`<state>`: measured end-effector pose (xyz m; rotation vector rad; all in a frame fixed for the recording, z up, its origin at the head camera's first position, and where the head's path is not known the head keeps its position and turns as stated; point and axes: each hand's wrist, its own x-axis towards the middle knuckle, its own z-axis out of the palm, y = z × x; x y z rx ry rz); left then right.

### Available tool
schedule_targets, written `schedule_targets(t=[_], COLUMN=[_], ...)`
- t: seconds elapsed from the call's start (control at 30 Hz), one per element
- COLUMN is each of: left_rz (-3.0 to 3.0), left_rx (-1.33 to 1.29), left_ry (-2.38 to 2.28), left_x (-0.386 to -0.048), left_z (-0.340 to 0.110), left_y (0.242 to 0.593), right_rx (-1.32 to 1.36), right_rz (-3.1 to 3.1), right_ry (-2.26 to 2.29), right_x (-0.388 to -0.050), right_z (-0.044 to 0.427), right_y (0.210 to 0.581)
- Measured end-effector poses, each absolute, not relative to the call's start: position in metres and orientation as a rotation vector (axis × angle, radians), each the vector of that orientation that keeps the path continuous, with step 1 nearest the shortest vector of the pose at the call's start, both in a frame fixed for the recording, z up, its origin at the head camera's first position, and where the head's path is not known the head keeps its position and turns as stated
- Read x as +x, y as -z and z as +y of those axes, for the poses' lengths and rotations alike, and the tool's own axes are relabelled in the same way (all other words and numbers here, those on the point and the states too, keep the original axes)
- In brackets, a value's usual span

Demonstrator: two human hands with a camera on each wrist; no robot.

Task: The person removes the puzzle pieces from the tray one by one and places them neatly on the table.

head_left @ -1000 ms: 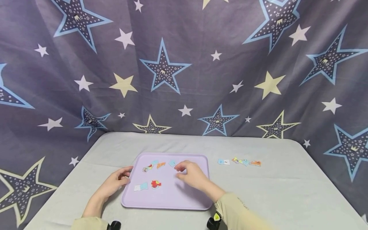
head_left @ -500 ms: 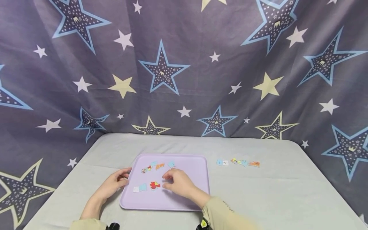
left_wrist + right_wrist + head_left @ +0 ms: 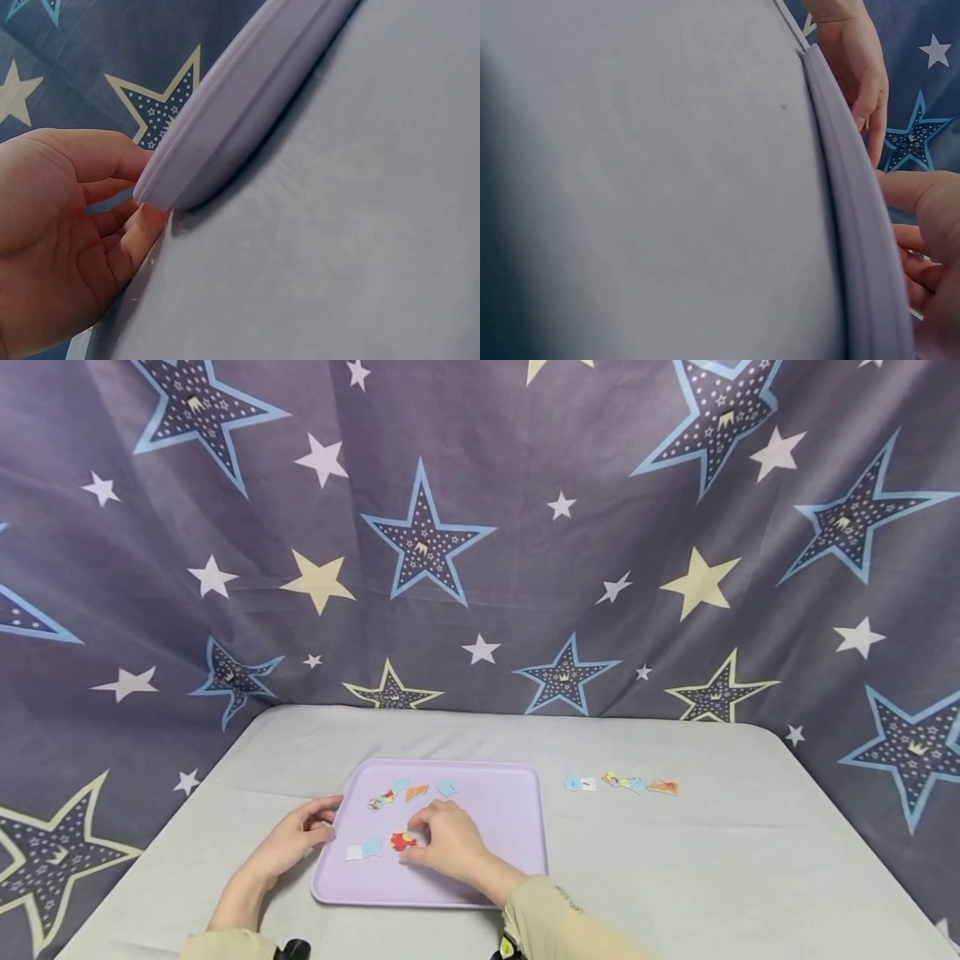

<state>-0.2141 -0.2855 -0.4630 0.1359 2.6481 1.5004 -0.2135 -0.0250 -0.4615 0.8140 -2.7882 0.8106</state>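
Note:
Over the purple tray (image 3: 495, 889), the right hand (image 3: 453, 847) has its thumb and fingers on either side of a red piece (image 3: 402, 841); whether they touch it is unclear. The left hand (image 3: 288, 843) rests at the tray's left edge, and in the left wrist view its fingers (image 3: 112, 156) touch the rim (image 3: 217, 112). Left of the red piece lies a white and blue piece (image 3: 364, 850). Along the tray's upper part are a multicoloured piece (image 3: 381, 800), an orange piece (image 3: 416, 792) and a blue piece (image 3: 447, 787).
On the grey tablecloth (image 3: 712, 877) right of the tray lie a blue and white piece (image 3: 581, 783), a multicoloured strip (image 3: 624, 782) and an orange piece (image 3: 663, 787). A star-patterned curtain (image 3: 517, 527) hangs behind the table.
The right hand has moved left and toward the near side of the tray, from beside the upper blue piece to the red piece. The left hand has stayed at the tray's edge.

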Motion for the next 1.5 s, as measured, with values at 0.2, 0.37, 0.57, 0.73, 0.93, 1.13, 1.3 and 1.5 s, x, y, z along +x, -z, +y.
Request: schedule_targets(t=[0.2, 0.37, 0.57, 0.73, 0.93, 1.13, 1.3, 1.5], left_rz=[2.645, 2.645, 2.642, 2.635, 2.628, 2.608, 2.609, 2.609], left_rx=[0.138, 0.129, 0.119, 0.115, 0.106, 0.102, 0.083, 0.089], left_ry=[-1.496, -1.492, -1.486, -1.491, -1.503, -1.516, -1.509, -1.507], left_x=[-0.214, -0.213, -0.213, -0.213, -0.214, -0.213, -0.213, -0.213], left_z=[-0.287, -0.287, -0.287, -0.286, -0.286, -0.286, -0.286, -0.286], left_y=[0.463, 0.464, 0.465, 0.464, 0.463, 0.463, 0.462, 0.463], right_rx=[0.747, 0.707, 0.690, 0.694, 0.699, 0.698, 0.707, 0.724], right_rz=[-2.813, -2.813, -2.806, -2.787, -2.768, -2.762, -2.747, -2.726], right_ry=[-0.729, -0.726, -0.739, -0.748, -0.780, -0.829, -0.907, -0.926], right_x=[-0.212, -0.210, -0.210, -0.211, -0.214, -0.215, -0.216, -0.214], right_z=[-0.032, -0.036, -0.038, -0.037, -0.036, -0.033, -0.026, -0.014], right_y=[0.465, 0.468, 0.469, 0.468, 0.468, 0.467, 0.463, 0.460])
